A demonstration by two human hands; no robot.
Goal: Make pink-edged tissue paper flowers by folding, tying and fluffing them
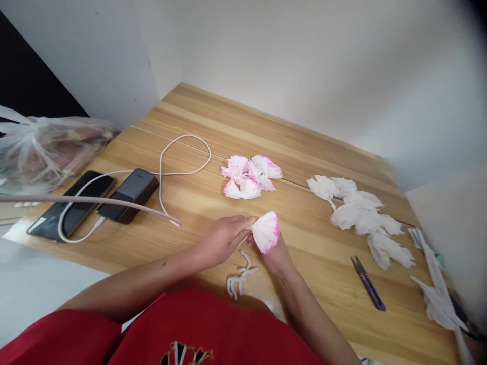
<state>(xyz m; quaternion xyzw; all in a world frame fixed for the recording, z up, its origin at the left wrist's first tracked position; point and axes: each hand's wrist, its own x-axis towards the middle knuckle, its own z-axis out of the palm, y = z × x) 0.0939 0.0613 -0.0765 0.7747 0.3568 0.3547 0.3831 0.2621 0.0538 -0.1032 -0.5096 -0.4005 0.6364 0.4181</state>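
Observation:
A white tissue paper flower (266,232) with pink edges fans out to the right from its gathered end. My left hand (222,241) pinches that narrow end. Behind the paper, my right hand (277,257) curls its fingers in to the same gathered end; most of them are hidden by the flower. A short white strand slants down just below my fingers. Several fuzzy white strips (236,282) lie on the table between my forearms.
Pink-edged paper flowers (249,175) sit ahead on the wooden table (304,284). White paper pieces (357,210) and purple-handled thread snips (367,284) lie right. On the left are a phone (72,203), a power bank (131,195), a white cable (185,136) and a plastic bag (49,147).

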